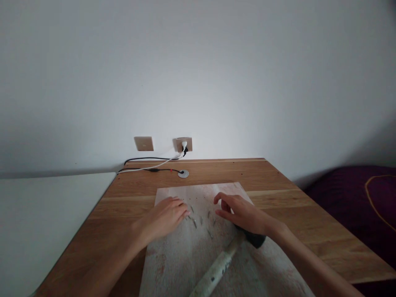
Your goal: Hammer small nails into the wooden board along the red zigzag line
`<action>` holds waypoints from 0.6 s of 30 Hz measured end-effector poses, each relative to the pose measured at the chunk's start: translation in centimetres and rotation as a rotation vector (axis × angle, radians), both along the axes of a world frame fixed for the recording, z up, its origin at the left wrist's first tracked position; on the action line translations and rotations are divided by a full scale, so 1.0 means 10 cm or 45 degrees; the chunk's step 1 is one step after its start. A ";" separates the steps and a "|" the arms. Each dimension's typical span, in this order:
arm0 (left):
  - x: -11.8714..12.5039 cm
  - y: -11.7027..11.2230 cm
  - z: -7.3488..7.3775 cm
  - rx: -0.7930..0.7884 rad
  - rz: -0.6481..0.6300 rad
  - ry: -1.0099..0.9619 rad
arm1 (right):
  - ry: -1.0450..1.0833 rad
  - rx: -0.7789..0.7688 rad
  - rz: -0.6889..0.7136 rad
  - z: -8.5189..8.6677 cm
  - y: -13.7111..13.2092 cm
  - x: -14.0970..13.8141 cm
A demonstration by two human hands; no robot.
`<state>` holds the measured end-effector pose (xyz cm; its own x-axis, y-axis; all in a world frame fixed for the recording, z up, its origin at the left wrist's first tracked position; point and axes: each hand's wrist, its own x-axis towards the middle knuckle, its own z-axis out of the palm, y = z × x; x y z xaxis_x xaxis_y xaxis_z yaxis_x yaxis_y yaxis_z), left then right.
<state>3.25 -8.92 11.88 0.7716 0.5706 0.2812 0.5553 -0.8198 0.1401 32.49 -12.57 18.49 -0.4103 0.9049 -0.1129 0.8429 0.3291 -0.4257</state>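
Several slim metal nails [194,223] lie scattered on a pale board [173,260], in the space between the two hands. The left hand [170,212] is palm down at the board's left side, its fingers bent and close together, the fingertips right beside the nearest nails; whether it pinches one cannot be told. The right hand [236,211] is on the other side of the nails, its thumb and forefinger curved and spread apart with a visible gap between them. The nails point in differing directions, one lying nearer the right hand's thumb and another closer to the person.

A hammer [225,259] lies slantwise on the board, its black, blocky head partly hidden under the right wrist, its worn, whitish, rounded handle running toward the near edge. The board is flat and straight-edged, whitish with faint reddish, streaky grain, and bears a row of small dark dots near its far edge. Beneath it is a brown wood-grain surface [262,177].

Near the wall [247,82], a round grey grommet [183,174] set into the surface takes in a black cable [154,169]; a beige socket plate [189,144] holds a white plug [184,144].
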 end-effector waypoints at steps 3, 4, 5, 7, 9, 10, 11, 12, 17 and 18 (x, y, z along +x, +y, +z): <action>0.00 -0.10 -0.03 0.022 -0.023 0.038 | 0.059 0.029 -0.007 0.00 -0.05 0.00; 0.02 -0.11 -0.04 0.028 -0.030 0.051 | 0.080 0.042 -0.013 0.01 -0.06 0.00; 0.04 -0.12 -0.04 0.032 -0.034 0.064 | 0.102 0.055 -0.017 0.01 -0.07 0.00; 0.09 -0.13 -0.05 0.029 -0.042 0.091 | 0.145 0.074 -0.019 0.03 -0.09 0.00; 0.13 -0.12 -0.07 0.013 -0.047 0.114 | 0.185 0.075 -0.013 0.05 -0.13 0.00; 0.14 -0.12 -0.08 0.008 -0.047 0.121 | 0.202 0.072 -0.010 0.06 -0.16 0.01; 0.15 -0.11 -0.10 0.008 -0.045 0.123 | 0.220 0.072 -0.010 0.07 -0.20 0.01; 0.15 -0.11 -0.11 0.009 -0.041 0.116 | 0.236 0.073 -0.015 0.08 -0.25 0.01; 0.08 -0.10 -0.16 -0.010 -0.020 0.027 | 0.309 0.147 -0.122 0.06 -0.54 0.10; 0.04 -0.11 -0.15 -0.021 -0.008 0.014 | 0.324 0.171 -0.161 0.03 -0.60 0.15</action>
